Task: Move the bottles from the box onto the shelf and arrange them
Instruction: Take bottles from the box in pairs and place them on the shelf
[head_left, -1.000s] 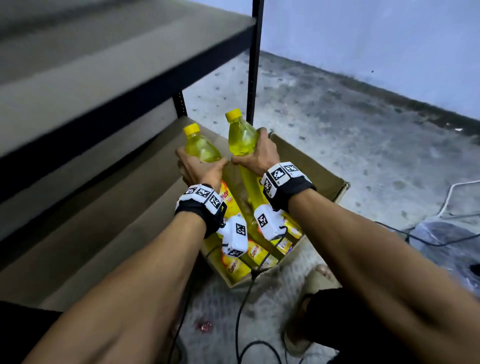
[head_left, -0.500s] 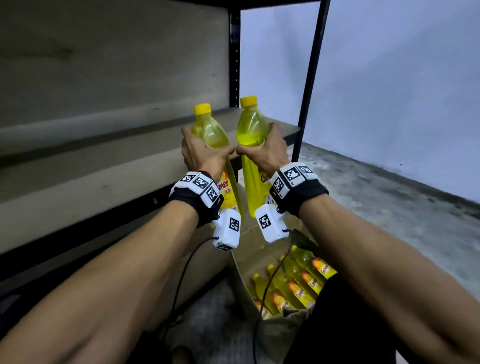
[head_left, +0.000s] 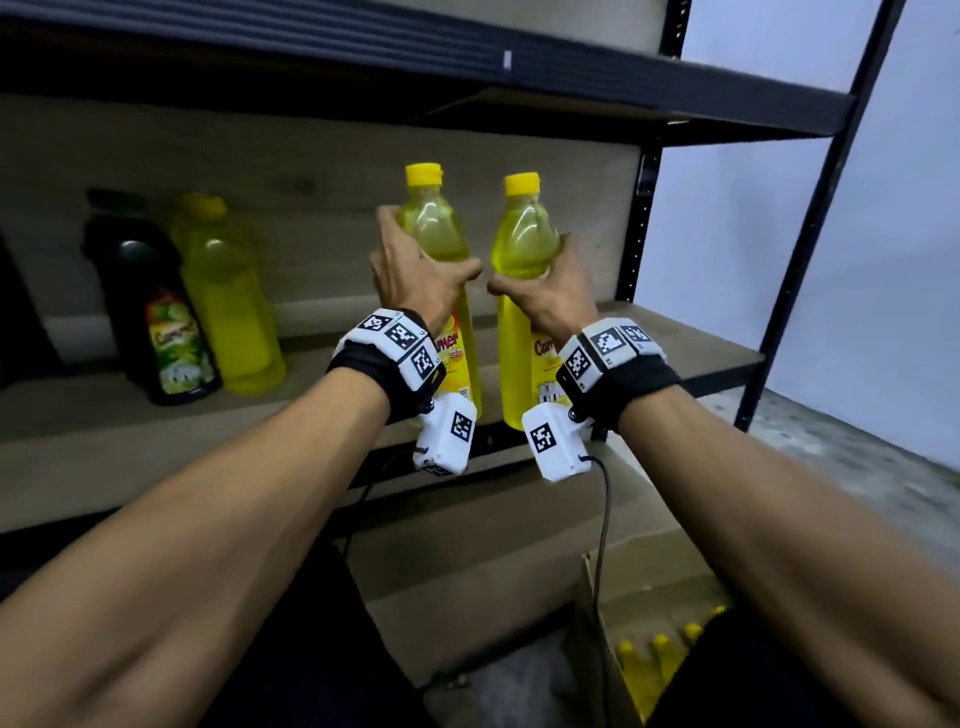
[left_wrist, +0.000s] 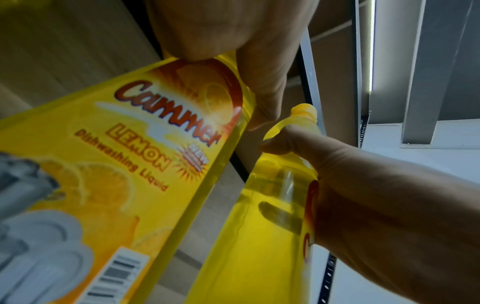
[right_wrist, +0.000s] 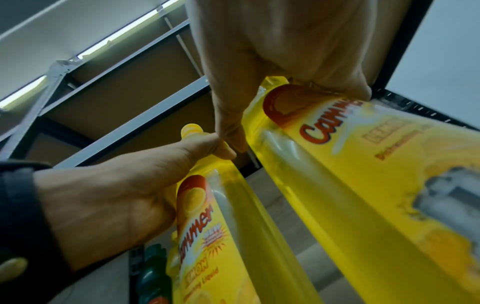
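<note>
My left hand (head_left: 415, 275) grips one yellow dish-liquid bottle (head_left: 434, 234) by its upper body, and my right hand (head_left: 545, 291) grips a second yellow bottle (head_left: 522, 244) the same way. Both bottles are upright, side by side, over the front of the middle shelf board (head_left: 691, 353). The left wrist view shows the label of the left bottle (left_wrist: 124, 164) close up, with the right bottle (left_wrist: 272, 205) beside it. In the right wrist view the right bottle (right_wrist: 363, 174) fills the frame. The cardboard box (head_left: 602, 623) with several yellow-capped bottles sits at the lower right on the floor.
A dark green bottle (head_left: 156, 312) and another yellow bottle (head_left: 228, 296) stand on the left of the same shelf. An upper shelf edge (head_left: 467, 57) runs overhead. Black uprights (head_left: 644, 208) frame the right end. A lower shelf board (head_left: 493, 535) lies below.
Both hands have lifted the two bottles out of the box and up to the middle shelf. The view has risen with them, so the box now sits at the bottom right.
</note>
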